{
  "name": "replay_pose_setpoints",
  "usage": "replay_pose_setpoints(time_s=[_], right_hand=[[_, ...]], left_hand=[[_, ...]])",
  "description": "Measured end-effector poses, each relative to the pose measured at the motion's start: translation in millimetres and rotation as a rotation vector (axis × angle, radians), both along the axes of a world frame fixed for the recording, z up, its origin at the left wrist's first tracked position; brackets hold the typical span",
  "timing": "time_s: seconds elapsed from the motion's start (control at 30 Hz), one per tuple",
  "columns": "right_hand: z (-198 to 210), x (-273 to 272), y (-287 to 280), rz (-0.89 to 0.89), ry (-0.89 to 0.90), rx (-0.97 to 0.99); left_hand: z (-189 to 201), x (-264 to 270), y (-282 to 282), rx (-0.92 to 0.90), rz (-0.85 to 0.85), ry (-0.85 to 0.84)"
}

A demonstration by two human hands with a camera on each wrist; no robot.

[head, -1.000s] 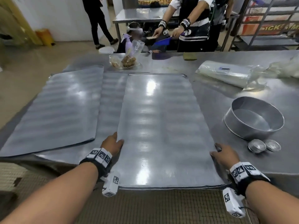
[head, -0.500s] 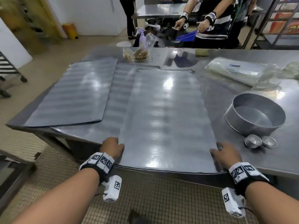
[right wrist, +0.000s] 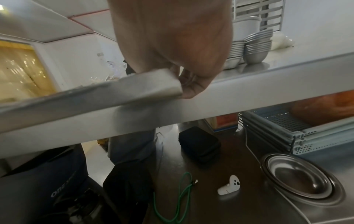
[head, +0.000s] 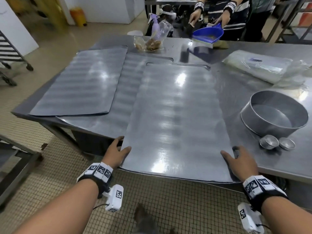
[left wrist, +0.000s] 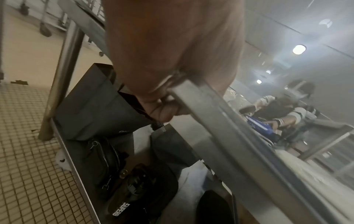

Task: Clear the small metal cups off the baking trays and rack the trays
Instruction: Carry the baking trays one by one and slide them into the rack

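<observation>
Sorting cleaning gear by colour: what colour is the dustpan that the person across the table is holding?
Blue. The dustpan shows best in the head view.

We see our left hand (left wrist: 172,50) close up, its fingers (left wrist: 162,112) curled under the metal edge of the baking tray (left wrist: 226,136). Below it, dark bags (left wrist: 107,151) sit on the table's lower shelf (left wrist: 67,153), beside the tiled floor (left wrist: 23,136).

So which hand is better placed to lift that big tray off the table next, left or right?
Neither alone. The left hand grips the near left corner of the baking tray, the right hand the near right corner, with fingers curled under the edge in the wrist views. A tray this wide likely needs both.
</observation>
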State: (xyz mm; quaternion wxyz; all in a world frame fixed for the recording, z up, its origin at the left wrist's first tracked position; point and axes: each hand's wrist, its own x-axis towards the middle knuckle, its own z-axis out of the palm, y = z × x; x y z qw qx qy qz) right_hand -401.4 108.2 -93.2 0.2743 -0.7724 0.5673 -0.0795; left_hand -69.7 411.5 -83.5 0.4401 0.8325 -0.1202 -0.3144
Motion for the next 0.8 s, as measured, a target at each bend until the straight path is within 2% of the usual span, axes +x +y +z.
replay_pose_setpoints(time_s=[0.2, 0.4, 0.53, 0.63, 0.8], right_hand=[[-0.6, -12.7, 9.5, -0.018, -0.126, 0.054], [-9.2, -45.2, 30.8, -0.097, -0.323, 0.284], [-6.4, -60.8, 50.1, -0.026, -0.337, 0.422], [-9.7, -61.4, 54.0, -0.013, -0.371, 0.390], [-25.5, -45.9, 40.9, -0.011, -0.261, 0.244]], left_hand=[[6.7, -8.7, 10.9, 0.060, -0.037, -0.059], [-0.5, -24.4, 37.5, 0.069, -0.078, 0.019], [-12.4, -35.5, 58.4, 0.011, -0.088, 0.040], [-13.8, -39.2, 55.7, -0.037, -0.049, 0.023], [-7.4, -36.0, 35.8, 0.021, -0.044, -0.131]])
